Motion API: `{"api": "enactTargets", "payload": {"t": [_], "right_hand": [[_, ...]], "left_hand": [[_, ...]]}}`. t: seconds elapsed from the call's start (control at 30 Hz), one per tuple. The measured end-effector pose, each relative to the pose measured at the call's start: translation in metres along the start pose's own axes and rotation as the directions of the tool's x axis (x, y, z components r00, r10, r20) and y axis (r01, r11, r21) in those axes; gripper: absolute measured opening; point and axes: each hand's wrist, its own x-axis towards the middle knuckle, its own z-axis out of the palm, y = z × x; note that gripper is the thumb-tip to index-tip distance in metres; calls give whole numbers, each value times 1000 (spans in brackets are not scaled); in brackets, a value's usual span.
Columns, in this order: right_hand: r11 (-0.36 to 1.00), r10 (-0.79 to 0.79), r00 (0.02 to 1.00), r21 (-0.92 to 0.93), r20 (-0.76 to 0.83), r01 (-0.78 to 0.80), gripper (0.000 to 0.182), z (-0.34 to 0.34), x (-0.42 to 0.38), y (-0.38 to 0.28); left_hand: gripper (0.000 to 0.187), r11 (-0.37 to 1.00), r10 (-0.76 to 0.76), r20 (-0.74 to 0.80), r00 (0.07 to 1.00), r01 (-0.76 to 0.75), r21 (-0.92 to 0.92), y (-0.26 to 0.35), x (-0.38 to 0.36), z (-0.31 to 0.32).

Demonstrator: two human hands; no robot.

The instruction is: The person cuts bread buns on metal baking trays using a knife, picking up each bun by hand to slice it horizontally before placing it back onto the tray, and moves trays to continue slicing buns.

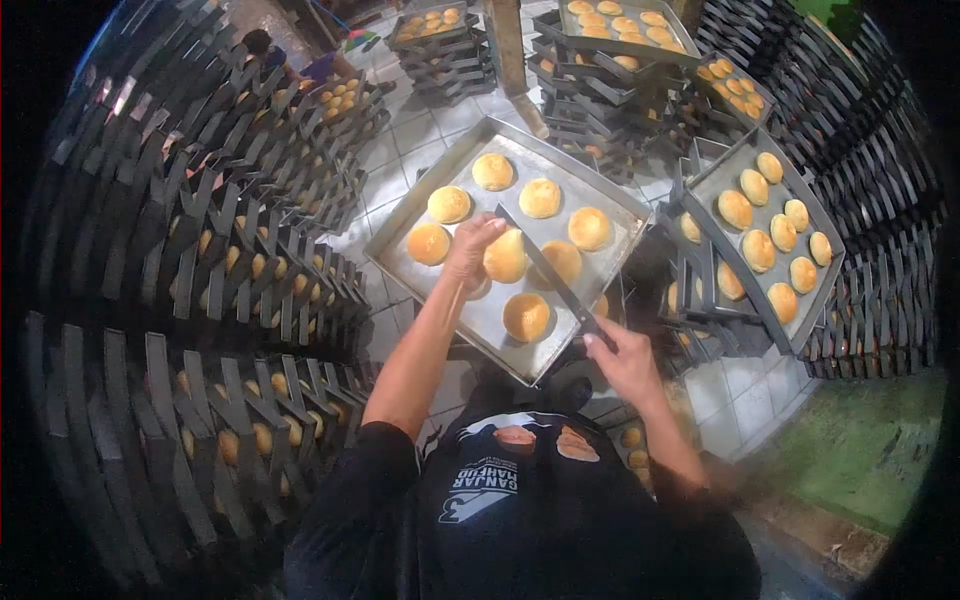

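Observation:
A metal baking tray [400, 243] lies in front of me with several round golden buns on it, set apart from one another. My left hand [474, 248] is closed at the side of one bun [506, 257], its fingertips curled against the upper left edge. Held in my right hand [622, 358] is a long-bladed knife [563, 290], its handle inside my fingers. The blade slants up and left across the tray, its tip near my left fingertips, passing between the gripped bun and another bun [558, 264]. Nearer to me sits a further bun [527, 317].
Tall stacks of dark trays with buns [230, 270] rise on my left. On the right, another bun tray [715, 185] tops a stack, with more stacked trays [880, 270] behind. At the back are a bun tray [590, 42], a post [508, 50] and a person [262, 48].

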Motion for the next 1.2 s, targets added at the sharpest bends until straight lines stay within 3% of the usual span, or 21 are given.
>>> {"api": "enactTargets", "payload": {"t": [0.07, 0.13, 0.2, 0.27, 0.37, 0.43, 0.53, 0.57, 0.67, 0.7, 0.73, 0.8, 0.83, 0.87, 0.93, 0.97, 1.03, 1.2], "right_hand": [[996, 52, 998, 67, 23, -53, 42, 1, 5, -8], [1000, -24, 999, -15, -24, 24, 41, 10, 30, -6], [1000, 12, 1000, 19, -4, -12, 41, 18, 48, -3], [999, 47, 999, 0, -1, -47, 41, 11, 43, -8], [999, -34, 999, 43, 27, 33, 40, -1, 11, -2], [992, 53, 998, 114, 38, -57, 38, -1, -3, 2], [992, 93, 992, 80, 91, -100, 38, 5, 16, -12], [1000, -15, 999, -15, 34, 16, 38, 14, 30, -5], [998, 17, 997, 62, 73, -21, 39, 23, 63, -5], [993, -81, 997, 90, 4, 81, 37, 27, 67, -7], [993, -83, 996, 89, 5, 83, 37, 25, 67, -7], [973, 97, 991, 200, 95, -115, 34, 18, 67, -11], [973, 94, 991, 200, 93, -111, 34, 17, 68, -12], [945, 146, 983, 277, 110, -171, 33, 17, 70, -12], [908, 192, 972, 351, 132, -227, 31, 22, 74, -14], [892, 198, 971, 387, 130, -234, 31, 29, 76, -14], [874, 210, 969, 418, 133, -247, 31, 36, 75, -15], [984, 116, 992, 133, 59, -123, 35, 22, 35, -18]], "left_hand": [[29, 1000, -9, 19, 1000, 9, -1, -11, -5, 15], [35, 998, -60, 32, 998, 59, 21, -16, -9, 36], [25, 998, -55, -4, 998, 55, 2, -23, -1, 34], [24, 1000, -16, 2, 1000, 16, 11, -18, 8, 22], [23, 999, -24, 9, 1000, 24, -26, 8, 1, 19], [23, 999, -41, -9, 999, 41, -23, 12, -3, 20], [28, 995, -99, 18, 995, 99, -4, -15, 4, 18], [28, 994, -95, 18, 995, 93, 57, -25, 9, 19], [30, 997, -71, 6, 997, 72, -41, -20, 9, 34], [37, 996, -87, 61, 994, 86, 17, -15, 13, 25], [37, 996, -85, 60, 995, 84, 15, -14, 13, 19], [68, 977, -127, -44, 991, 117, -177, -14, 12, 11], [84, 980, -43, 136, 990, 69, -186, -14, 3, 8], [87, 964, 35, 147, 988, 6, -268, -18, -1, 10], [83, 911, 128, 133, 983, -63, -408, -26, -13, 31], [83, 911, 128, 131, 983, -65, -408, -32, -12, 36], [71, 929, 159, -23, 987, -157, -335, -42, -11, 40], [62, 927, 155, -181, 971, -207, -312, -20, 1, 33]]}}
